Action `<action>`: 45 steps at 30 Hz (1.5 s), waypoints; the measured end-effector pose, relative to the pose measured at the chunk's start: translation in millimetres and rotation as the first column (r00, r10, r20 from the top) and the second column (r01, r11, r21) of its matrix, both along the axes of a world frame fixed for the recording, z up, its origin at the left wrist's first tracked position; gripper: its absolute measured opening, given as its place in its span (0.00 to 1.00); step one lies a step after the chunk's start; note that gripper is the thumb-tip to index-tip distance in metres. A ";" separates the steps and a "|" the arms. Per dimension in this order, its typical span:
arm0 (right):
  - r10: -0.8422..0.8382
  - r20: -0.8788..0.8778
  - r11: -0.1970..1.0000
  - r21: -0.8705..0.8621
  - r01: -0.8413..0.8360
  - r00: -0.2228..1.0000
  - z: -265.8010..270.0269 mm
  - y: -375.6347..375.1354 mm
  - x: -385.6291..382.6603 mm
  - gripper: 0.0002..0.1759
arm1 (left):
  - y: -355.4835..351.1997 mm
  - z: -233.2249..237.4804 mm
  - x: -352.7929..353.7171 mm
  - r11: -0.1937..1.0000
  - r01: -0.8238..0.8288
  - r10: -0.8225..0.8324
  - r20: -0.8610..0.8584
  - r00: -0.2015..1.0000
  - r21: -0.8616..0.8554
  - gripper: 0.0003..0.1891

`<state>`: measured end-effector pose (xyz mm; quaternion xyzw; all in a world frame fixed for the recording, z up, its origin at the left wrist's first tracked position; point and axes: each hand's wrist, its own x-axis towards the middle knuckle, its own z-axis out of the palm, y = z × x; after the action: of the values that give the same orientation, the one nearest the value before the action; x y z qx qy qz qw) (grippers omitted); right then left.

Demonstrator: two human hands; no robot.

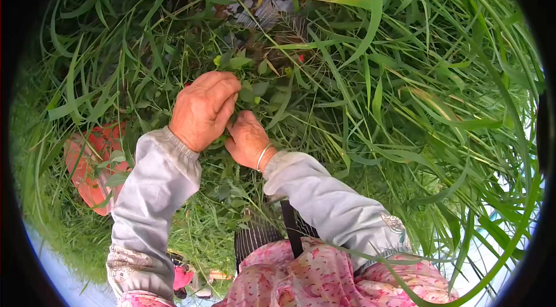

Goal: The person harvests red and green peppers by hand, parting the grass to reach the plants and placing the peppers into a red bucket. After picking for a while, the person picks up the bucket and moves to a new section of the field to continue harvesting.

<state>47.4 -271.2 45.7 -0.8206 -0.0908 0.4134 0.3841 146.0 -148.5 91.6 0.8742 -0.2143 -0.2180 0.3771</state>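
Matt cloth sleeves [156, 179]; thin metal bangle [263, 155].

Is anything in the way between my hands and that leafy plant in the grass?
Nothing visible. The left hand and right hand are closed on the leafy plant, fingers among its leaves. Long grass crowds in from the right and above, but none crosses the hands.

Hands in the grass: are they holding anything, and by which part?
Yes. The left hand is wrapped round the stems of a leafy plant just under its leaves; the right hand pinches the same stems beside it.
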 end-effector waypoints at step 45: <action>-0.471 -0.260 0.882 -0.141 0.450 0.843 -50.9 -113.1 -22.4 0.12 | 46.4 -74.7 -62.2 0.736 0.408 -0.313 -0.263 0.913 0.540 0.32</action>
<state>25.0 -384.2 -5.2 -0.7632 0.1811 0.4268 0.4501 83.8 -102.1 16.9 0.8691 -0.2727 -0.4089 0.0562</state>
